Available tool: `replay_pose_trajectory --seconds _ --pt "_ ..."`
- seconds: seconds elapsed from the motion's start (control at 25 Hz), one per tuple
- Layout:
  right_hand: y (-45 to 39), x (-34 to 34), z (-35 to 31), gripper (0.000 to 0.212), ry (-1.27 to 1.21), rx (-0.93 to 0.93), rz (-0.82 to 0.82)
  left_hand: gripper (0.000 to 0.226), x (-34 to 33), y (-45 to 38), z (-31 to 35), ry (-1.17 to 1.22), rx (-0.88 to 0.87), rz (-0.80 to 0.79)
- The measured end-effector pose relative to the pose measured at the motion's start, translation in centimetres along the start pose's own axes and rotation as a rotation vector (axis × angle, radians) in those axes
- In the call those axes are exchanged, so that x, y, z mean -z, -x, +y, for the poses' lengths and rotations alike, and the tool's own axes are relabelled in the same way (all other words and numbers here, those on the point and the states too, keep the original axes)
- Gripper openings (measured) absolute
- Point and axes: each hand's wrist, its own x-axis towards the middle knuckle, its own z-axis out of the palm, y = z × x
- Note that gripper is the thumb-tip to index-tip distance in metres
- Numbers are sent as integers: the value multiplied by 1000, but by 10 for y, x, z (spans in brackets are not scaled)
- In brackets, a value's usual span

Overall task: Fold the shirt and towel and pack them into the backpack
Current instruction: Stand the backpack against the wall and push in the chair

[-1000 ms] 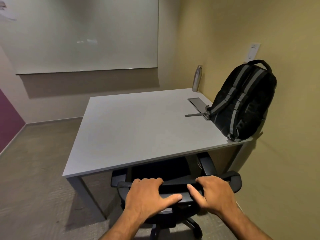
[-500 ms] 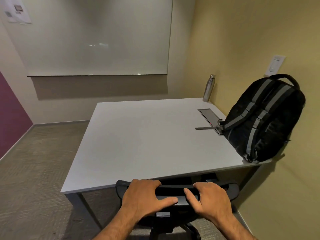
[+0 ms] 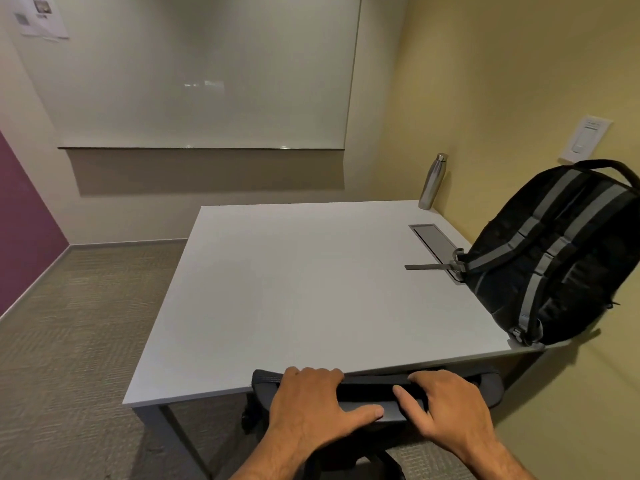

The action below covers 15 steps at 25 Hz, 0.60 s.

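Both hands gripped the chair back, left hand and right hand curled over it. Beyond them stretched the white bench; the black backpack leaned on the yellow wall, far right of the right hand.

The backpack runs off the right edge, its far side cut away. The chair sits mostly hidden under the counter and both hands. Print on the wall notice is too small to read.
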Motion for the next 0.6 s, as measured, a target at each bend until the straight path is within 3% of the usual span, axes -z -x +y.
replay_pose_trajectory --seconds 0.6 --pt "-27 -14 35 66 -63 67 24 102 -6 -20 20 16 64 -55"
